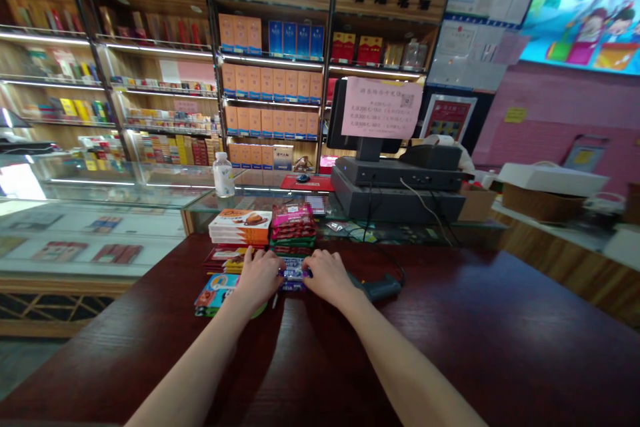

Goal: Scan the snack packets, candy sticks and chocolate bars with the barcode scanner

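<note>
Between my two hands is a small stack of blue-and-purple snack packets (293,273) on the dark wooden counter. My left hand (261,277) grips its left end, fingers curled. At the right end, my right hand (329,275) closes on the same stack. Behind it stands a pile of pink, red and green snack packets (293,223). White-and-orange boxes (240,227) are stacked to the left of that pile, with red and yellow packets (225,259) in front of them. Blue-and-green packets (215,291) lie left of my left hand, which partly covers them.
A barcode scanner (383,288) lies on the counter (475,333) just right of my right hand, its cable running back. A cash register (395,180) stands behind on the glass case. A white bottle (223,175) stands at back left.
</note>
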`<state>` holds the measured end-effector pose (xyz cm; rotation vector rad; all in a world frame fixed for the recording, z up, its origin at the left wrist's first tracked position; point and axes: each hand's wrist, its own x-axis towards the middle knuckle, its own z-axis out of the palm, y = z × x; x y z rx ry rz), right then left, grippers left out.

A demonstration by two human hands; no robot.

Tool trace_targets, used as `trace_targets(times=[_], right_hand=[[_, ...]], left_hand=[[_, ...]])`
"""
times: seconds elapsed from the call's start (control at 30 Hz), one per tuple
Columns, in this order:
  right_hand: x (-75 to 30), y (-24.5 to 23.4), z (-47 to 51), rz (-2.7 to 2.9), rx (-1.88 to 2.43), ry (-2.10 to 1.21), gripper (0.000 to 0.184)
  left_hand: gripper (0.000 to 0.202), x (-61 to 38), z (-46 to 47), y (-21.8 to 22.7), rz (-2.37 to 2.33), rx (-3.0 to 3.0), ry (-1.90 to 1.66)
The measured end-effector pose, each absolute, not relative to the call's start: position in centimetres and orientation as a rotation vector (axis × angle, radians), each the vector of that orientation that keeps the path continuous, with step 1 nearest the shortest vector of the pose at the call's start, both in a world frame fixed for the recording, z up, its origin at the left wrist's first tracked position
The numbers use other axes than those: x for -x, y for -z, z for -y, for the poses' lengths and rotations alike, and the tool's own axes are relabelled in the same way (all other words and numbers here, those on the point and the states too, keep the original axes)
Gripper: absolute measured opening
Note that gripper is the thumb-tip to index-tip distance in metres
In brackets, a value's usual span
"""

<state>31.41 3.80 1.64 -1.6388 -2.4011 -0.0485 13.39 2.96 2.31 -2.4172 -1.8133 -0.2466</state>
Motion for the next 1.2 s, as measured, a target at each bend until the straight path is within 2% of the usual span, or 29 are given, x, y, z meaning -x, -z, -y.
trace_targets(times=[0.67, 0.9, 1.2], right_hand=[[-31.63, -1.17, -3.99, 2.431, 1.64, 0.025, 0.019], [-31.95, -1.57, -3.71, 2.431, 1.602, 0.029, 0.026], [-32.39, -1.86, -3.58, 2.417, 1.588, 0.027, 0.025]], left_hand=[[0.029, -13.57, -3.49, -1.78, 1.798, 2.448, 0.245], [0.034, -13.57, -3.54, -1.89, 1.797, 2.454, 0.204], [0.036, -13.4, -3.32, -2.3, 1.798, 2.48, 0.201]])
